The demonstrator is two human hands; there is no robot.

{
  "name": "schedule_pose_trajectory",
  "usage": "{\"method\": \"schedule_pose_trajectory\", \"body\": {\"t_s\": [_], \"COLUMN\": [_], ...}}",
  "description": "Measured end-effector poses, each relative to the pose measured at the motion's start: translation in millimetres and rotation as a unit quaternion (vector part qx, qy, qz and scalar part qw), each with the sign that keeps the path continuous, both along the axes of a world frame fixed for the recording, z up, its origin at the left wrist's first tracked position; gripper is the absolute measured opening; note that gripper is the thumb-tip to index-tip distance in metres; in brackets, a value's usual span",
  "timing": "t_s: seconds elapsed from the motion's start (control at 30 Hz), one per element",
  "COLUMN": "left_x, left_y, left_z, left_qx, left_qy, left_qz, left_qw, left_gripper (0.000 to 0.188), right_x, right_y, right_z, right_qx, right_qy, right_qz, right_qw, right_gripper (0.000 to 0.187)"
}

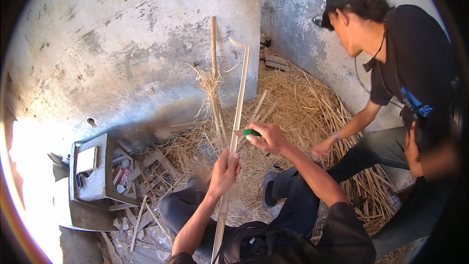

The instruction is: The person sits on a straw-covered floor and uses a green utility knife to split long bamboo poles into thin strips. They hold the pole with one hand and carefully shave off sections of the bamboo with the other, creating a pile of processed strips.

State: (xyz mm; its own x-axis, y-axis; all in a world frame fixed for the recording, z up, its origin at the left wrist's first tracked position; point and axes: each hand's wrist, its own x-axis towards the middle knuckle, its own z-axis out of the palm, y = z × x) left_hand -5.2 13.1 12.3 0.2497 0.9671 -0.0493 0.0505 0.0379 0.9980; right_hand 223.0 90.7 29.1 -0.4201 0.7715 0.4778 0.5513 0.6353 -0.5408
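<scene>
A long, pale split bamboo strip [239, 105] slants up from my lap, its far end in front of the wall. My left hand [224, 172] is closed around its middle. My right hand [271, 139], just above and to the right, grips a green-handled knife [251, 132]. The short blade lies against the strip's edge, a little beyond my left fingers. A curled shaving [235, 42] stands by the strip's far tip. Behind, a bamboo pole [213, 44] with frayed fibres leans on the wall.
Shavings [293, 90] and cut bamboo strips [364, 195] cover the floor ahead and right. A person in black [415, 54] bends close on my right, one hand [322, 147] low over the shavings. An upturned wooden stool-like frame [100, 168] stands left among scraps. Walls close off the far side.
</scene>
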Motion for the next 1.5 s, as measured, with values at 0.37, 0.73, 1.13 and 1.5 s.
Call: {"method": "schedule_pose_trajectory", "body": {"t_s": [0.37,0.73,1.13,1.5], "left_x": [2,2,5,9], "left_y": [-1,-3,-4,-12], "left_z": [4,-3,4,-10], "left_qx": [0.01,0.021,-0.002,0.006], "left_qy": [0.003,0.032,0.017,0.027], "left_qz": [0.013,0.002,0.025,0.0], "left_qw": [1.0,0.999,1.0,1.0], "left_gripper": [0.03,0.029,0.031,0.029], "right_x": [-3,5,10,37], "right_y": [-3,1,10,37], "right_z": [-5,6,2,-7], "right_qx": [0.015,0.015,0.043,-0.031], "right_qy": [-0.016,-0.02,-0.015,0.012], "right_qz": [-0.005,-0.07,-0.086,-0.149], "right_qw": [1.0,0.997,0.995,0.988], "right_gripper": [0.034,0.032,0.027,0.048]}}
